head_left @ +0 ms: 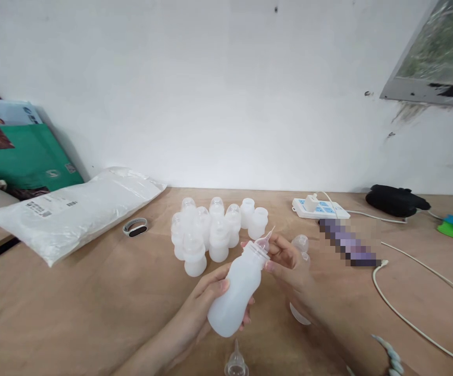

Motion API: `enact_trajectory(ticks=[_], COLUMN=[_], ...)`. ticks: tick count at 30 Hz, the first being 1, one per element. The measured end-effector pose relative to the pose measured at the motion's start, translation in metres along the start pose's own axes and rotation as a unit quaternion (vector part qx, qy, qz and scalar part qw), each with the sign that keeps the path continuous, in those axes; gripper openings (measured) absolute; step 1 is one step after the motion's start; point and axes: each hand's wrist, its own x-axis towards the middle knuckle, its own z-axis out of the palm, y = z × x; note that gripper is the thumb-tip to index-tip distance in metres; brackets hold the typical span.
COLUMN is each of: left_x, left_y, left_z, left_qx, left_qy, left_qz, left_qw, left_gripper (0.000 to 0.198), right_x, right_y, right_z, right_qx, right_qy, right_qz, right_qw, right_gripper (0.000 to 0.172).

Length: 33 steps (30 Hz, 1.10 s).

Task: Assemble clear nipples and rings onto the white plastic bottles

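Note:
A white translucent baby bottle [236, 297] is tilted up to the right in front of me, its body gripped by my left hand [211, 292]. At the bottle's neck, the fingers of my right hand [287, 261] close around the rim and a clear nipple [264, 243] with a long pointed tip, which sits at the mouth. Another clear nipple [236, 363] stands on the table below the bottle. Behind my hands several white bottles [218, 245] with clear domed caps stand close together. Clear caps [300, 243] are partly hidden behind my right hand.
On the wooden table [73, 313], a white plastic package [89, 203] and a fitness band [135, 228] lie to the left. A power strip [320, 208], a pixelated phone [347, 243], cables and a black case [396, 200] are at the right. The wall rises behind.

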Motion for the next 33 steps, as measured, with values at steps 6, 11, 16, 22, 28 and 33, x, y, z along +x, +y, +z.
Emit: enact_trajectory(ticks=[6,11,16,22,28,33], left_x=[-0.002,-0.003,-0.005,-0.007,-0.005,-0.008], left_y=[0.001,-0.001,0.003,0.004,0.003,0.001], left_z=[-0.004,-0.005,-0.002,-0.003,-0.005,-0.006], left_qx=[-0.083,-0.17,-0.045,0.339,0.382,0.375], left_qy=[-0.058,-0.12,-0.054,0.092,0.128,0.156], left_qz=[-0.064,-0.117,-0.076,0.129,0.144,0.154], left_qw=[0.993,0.971,0.995,0.927,0.904,0.901], left_gripper=[0.044,0.048,0.052,0.052,0.051,0.053], right_x=[-0.002,-0.004,-0.002,-0.002,-0.001,0.002], right_y=[-0.012,-0.016,-0.015,-0.008,-0.015,-0.014], right_z=[0.002,0.006,0.007,0.009,0.004,-0.002], right_qx=[0.003,0.009,-0.038,-0.108,-0.055,-0.071], right_qy=[-0.05,-0.064,-0.024,0.059,0.112,0.246], right_qz=[0.022,0.038,0.029,0.0,0.059,0.061], right_qw=[0.999,0.997,0.999,0.992,0.99,0.965], right_gripper=[0.038,0.043,0.045,0.046,0.053,0.029])
